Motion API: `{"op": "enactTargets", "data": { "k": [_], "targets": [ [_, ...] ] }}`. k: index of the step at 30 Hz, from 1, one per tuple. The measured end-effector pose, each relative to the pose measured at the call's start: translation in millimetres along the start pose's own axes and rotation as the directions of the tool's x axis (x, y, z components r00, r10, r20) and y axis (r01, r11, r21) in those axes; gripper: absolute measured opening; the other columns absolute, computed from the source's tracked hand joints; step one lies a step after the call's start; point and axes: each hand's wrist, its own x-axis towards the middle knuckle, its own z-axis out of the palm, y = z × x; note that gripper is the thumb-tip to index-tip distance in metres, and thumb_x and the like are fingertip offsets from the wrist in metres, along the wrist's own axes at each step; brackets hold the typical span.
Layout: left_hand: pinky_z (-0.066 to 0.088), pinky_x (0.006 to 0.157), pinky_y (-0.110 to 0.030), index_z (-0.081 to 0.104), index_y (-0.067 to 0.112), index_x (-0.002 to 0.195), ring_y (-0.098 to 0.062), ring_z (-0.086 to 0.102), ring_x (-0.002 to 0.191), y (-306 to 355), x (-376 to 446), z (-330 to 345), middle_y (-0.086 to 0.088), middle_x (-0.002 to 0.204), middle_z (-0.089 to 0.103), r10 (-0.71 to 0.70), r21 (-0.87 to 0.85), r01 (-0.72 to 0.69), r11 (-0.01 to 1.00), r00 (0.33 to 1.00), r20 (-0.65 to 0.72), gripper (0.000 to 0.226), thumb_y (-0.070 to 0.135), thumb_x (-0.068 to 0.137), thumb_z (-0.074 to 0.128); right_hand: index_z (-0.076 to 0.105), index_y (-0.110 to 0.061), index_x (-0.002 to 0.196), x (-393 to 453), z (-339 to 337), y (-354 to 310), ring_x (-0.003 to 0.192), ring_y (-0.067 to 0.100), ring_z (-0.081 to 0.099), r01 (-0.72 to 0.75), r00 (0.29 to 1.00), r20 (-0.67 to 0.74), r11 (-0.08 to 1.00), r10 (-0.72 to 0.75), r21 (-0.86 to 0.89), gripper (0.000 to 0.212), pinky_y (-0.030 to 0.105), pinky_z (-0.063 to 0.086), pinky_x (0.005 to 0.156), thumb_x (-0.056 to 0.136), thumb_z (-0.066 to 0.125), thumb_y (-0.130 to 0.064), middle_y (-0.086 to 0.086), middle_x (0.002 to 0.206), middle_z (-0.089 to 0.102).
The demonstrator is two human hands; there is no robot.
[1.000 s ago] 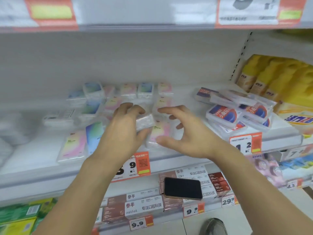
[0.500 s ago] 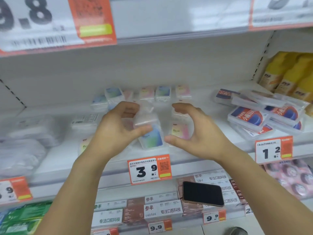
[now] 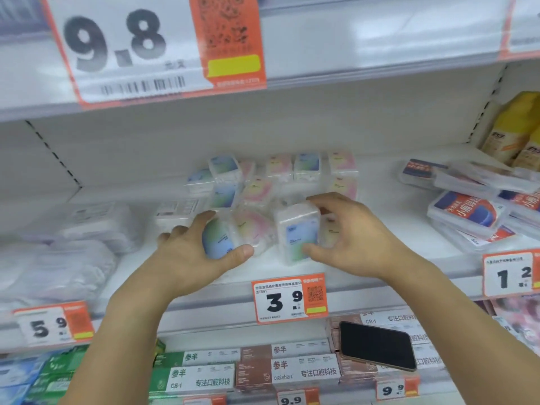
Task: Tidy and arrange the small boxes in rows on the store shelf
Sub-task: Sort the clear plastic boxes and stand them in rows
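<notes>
On the white store shelf (image 3: pixel 365 267), soft clear-wrapped white packs (image 3: pixel 73 258) lie at the far left. The left hand (image 3: pixel 190 255) curls around a small clear plastic box with a blue-green label (image 3: pixel 217 239), near the shelf's front. Just beside it lies a pink-labelled clear box (image 3: pixel 252 229). The right hand (image 3: pixel 350 241) grips an upright clear box with a blue-green front (image 3: pixel 296 232), thumb low, fingers over its top. More pastel boxes (image 3: pixel 280 173) sit in loose rows behind. Flat red-and-blue labelled cases (image 3: pixel 467 211) pile at the right.
</notes>
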Motion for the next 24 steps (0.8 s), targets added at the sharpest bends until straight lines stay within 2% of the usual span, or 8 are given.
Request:
{"op": "enactTargets", "data": {
  "k": [4,8,10,13,17,20,22,24],
  "targets": [
    [0.040,0.100,-0.043,0.013,0.044,0.146,-0.029,0.038,0.121,6.7,-5.6,10.3,-0.006,0.125,0.050,0.087,-0.045,-0.092,0.995,0.991,-0.100,0.104,0.092,0.058,0.040,0.047,-0.030,0.138,-0.7,4.3,-0.9,0.116,0.025,0.058,-0.066,0.996,-0.063,0.996,0.062,-0.068,0.069,0.046,0.045,0.102,0.073,0.071,-0.032,-0.001,0.129,0.061],
    [0.030,0.111,-0.039,0.017,0.049,0.146,-0.019,0.027,0.138,13.5,-10.9,14.5,0.004,0.147,0.034,0.231,-0.277,-0.249,0.928,0.968,-0.098,0.085,0.079,0.072,0.046,0.047,-0.041,0.139,-1.6,-6.0,-4.3,0.136,0.022,0.040,-0.172,0.976,-0.131,0.985,0.174,0.027,0.066,0.037,0.034,0.112,0.078,0.072,-0.036,-0.005,0.146,0.044],
    [0.027,0.114,-0.039,0.026,0.044,0.145,-0.017,0.027,0.140,5.9,-4.3,8.7,0.005,0.148,0.032,0.171,-0.407,-0.253,0.878,0.959,-0.227,0.070,0.072,0.083,0.043,0.042,-0.048,0.141,3.1,-9.8,-1.5,0.147,0.019,0.022,-0.295,0.941,-0.156,0.954,0.301,0.062,0.070,0.038,0.027,0.116,0.077,0.068,-0.058,-0.003,0.157,0.029],
    [0.024,0.112,-0.037,0.040,0.031,0.142,-0.022,0.026,0.138,-24.0,29.5,0.0,-0.004,0.147,0.035,-0.057,-0.394,-0.149,0.907,0.884,-0.464,0.058,0.055,0.090,0.050,0.030,-0.052,0.147,11.2,-4.7,2.4,0.153,0.019,0.007,-0.470,0.881,-0.038,0.880,0.472,0.067,0.084,0.041,0.021,0.119,0.072,0.056,-0.077,0.000,0.166,0.007],
    [0.012,0.118,-0.040,0.033,0.037,0.147,-0.028,0.011,0.147,-44.4,57.9,6.0,-0.012,0.160,0.016,-0.176,-0.334,0.086,0.939,0.952,-0.250,0.057,0.057,0.093,0.040,0.038,-0.048,0.146,19.4,12.5,-0.3,0.153,0.020,0.017,-0.443,0.896,0.053,0.895,0.441,0.049,0.063,0.036,0.024,0.117,0.088,0.048,-0.070,0.002,0.167,0.000],
    [0.011,0.117,-0.040,0.028,0.038,0.149,-0.033,0.007,0.148,-39.5,54.1,18.0,-0.012,0.162,0.000,-0.138,-0.347,0.064,0.936,0.972,-0.192,0.060,0.059,0.094,0.038,0.042,-0.048,0.145,23.6,15.7,-3.2,0.152,0.005,0.006,-0.375,0.923,0.114,0.926,0.368,0.043,0.054,0.031,0.025,0.113,0.093,0.046,-0.062,-0.003,0.168,0.005],
    [0.015,0.116,-0.040,0.032,0.039,0.148,-0.031,0.010,0.147,-36.4,51.4,14.2,-0.010,0.162,0.004,-0.148,-0.407,0.060,0.912,0.971,-0.188,0.061,0.062,0.092,0.038,0.043,-0.048,0.144,23.3,11.1,-2.7,0.152,0.002,0.000,-0.369,0.921,0.159,0.927,0.356,0.061,0.055,0.031,0.022,0.115,0.092,0.047,-0.063,-0.005,0.167,0.010],
    [0.022,0.112,-0.040,0.034,0.038,0.146,-0.034,0.019,0.143,-34.3,50.7,8.6,-0.010,0.158,0.010,-0.146,-0.387,0.069,0.919,0.974,-0.175,0.067,0.067,0.087,0.040,0.044,-0.045,0.144,22.8,2.5,-4.2,0.152,0.008,0.013,-0.367,0.917,0.182,0.929,0.354,0.041,0.064,0.032,0.026,0.113,0.086,0.047,-0.071,-0.006,0.164,0.021]
  ]
}}
